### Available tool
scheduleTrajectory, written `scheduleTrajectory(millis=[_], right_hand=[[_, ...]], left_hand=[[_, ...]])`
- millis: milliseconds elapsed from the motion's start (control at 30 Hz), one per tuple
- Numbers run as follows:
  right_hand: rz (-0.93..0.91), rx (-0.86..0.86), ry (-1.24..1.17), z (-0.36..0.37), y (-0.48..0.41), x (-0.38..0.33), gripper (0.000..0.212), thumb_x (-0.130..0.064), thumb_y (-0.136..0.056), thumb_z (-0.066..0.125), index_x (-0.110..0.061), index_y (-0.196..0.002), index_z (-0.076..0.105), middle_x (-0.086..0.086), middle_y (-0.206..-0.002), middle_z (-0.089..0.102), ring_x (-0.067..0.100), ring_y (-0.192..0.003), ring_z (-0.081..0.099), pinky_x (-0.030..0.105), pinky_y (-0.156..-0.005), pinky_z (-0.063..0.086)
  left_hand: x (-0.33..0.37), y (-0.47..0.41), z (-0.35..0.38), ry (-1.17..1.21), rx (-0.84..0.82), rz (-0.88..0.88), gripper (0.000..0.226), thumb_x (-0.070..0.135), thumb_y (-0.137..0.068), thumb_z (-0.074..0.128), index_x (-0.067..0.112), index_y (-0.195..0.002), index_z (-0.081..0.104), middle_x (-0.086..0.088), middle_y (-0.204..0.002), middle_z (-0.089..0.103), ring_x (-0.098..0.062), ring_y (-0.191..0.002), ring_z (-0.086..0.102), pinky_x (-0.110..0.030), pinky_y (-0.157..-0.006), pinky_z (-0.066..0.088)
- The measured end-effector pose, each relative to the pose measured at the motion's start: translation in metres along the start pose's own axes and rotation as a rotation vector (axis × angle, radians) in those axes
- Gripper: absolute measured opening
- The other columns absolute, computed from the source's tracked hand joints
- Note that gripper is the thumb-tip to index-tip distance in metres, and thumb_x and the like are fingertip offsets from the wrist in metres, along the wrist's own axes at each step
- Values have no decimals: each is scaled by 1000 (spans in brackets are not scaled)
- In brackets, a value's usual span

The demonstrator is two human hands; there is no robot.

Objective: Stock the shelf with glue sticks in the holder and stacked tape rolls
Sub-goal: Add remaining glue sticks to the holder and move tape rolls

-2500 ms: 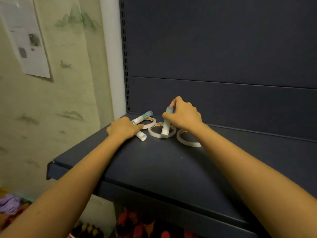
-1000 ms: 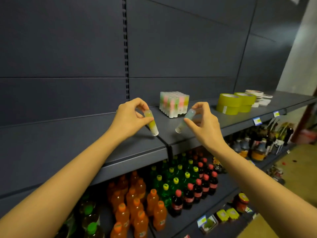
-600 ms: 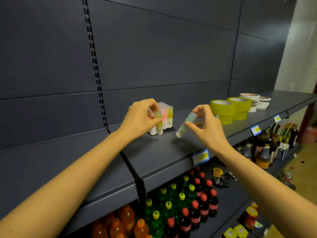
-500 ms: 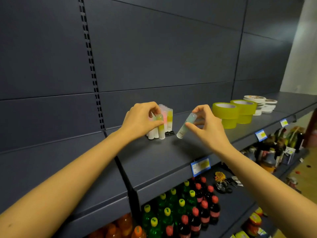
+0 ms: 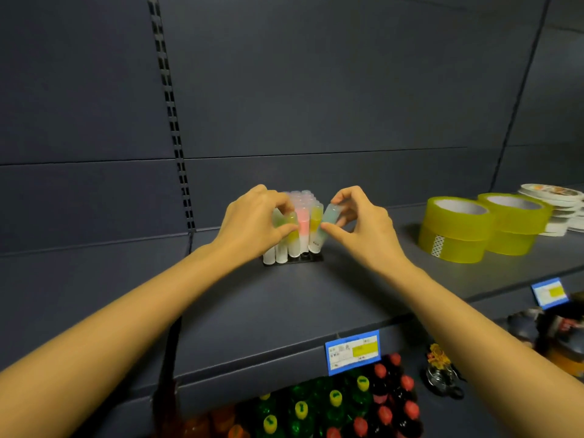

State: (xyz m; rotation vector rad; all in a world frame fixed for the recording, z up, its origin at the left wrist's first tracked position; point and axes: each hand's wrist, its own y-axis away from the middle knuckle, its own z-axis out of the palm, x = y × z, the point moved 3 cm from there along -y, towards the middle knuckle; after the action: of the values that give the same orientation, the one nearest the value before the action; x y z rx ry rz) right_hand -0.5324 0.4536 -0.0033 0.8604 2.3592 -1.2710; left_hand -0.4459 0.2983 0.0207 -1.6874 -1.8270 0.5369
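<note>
A black holder (image 5: 308,259) packed with several upright glue sticks (image 5: 303,227) stands on the dark shelf (image 5: 284,298). My left hand (image 5: 252,224) pinches a yellow-green glue stick (image 5: 289,237) at the front left of the holder. My right hand (image 5: 360,229) pinches a pale blue glue stick (image 5: 325,227), tilted, at the holder's front right corner. Two stacks of yellow tape rolls (image 5: 456,230) stand to the right, and flat white tape rolls (image 5: 556,210) are stacked beyond them.
A slotted upright (image 5: 172,121) runs down the back panel left of the holder. Blue price tags (image 5: 352,350) hang on the shelf's front edge. Below, a lower shelf holds bottles with red, yellow and orange caps (image 5: 335,403).
I turned from the left shelf bay to the holder. Both hands carried a glue stick each from mid-air to the holder's front row; the view has moved closer.
</note>
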Motion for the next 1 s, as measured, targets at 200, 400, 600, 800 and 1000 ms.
scheduleTrajectory(millis=[200, 400, 600, 800, 1000], right_hand=[[-52, -97, -31, 6, -15, 13, 33, -26, -80, 72, -25, -105, 50, -13, -74, 57, 17, -76, 61, 39, -75, 52], [-98, -171, -24, 15, -22, 20, 34, -30, -81, 71, -23, -107, 50, -8, -80, 62, 18, -75, 60, 36, -70, 51], [-238, -238, 204, 16, -28, 8, 30, -38, -89, 60, -26, -116, 53, -3, -103, 63, 27, -96, 60, 33, -73, 45], [-278, -426, 463, 5, -48, -11, 34, -32, -91, 57, -28, -124, 55, 6, -124, 59, 31, -113, 56, 33, -77, 37], [-374, -388, 464, 6, -52, -47, 39, -25, -90, 54, -29, -129, 53, 5, -124, 60, 32, -111, 56, 32, -74, 35]], left_hand=[[17, -7, 8, -249, 7, 108, 28, 33, -84, 67, 13, -103, 72, -6, -103, 61, -26, -98, 53, -31, -73, 33], [28, -2, 17, -486, -75, 41, 41, 27, -74, 36, 13, -72, 74, -4, -81, 63, -25, -71, 58, -27, -55, 33], [29, 2, 1, -389, -90, -204, 39, 21, -94, 43, 19, -129, 58, 0, -142, 41, -21, -128, 37, -34, -99, 30], [22, 30, -35, -344, 112, -331, 29, 15, -92, 45, 15, -106, 70, 0, -123, 56, -20, -113, 47, -32, -87, 37], [-4, 85, -71, -464, -16, -502, 30, 17, -92, 44, 13, -107, 69, -5, -118, 62, -24, -107, 52, -36, -83, 46]])
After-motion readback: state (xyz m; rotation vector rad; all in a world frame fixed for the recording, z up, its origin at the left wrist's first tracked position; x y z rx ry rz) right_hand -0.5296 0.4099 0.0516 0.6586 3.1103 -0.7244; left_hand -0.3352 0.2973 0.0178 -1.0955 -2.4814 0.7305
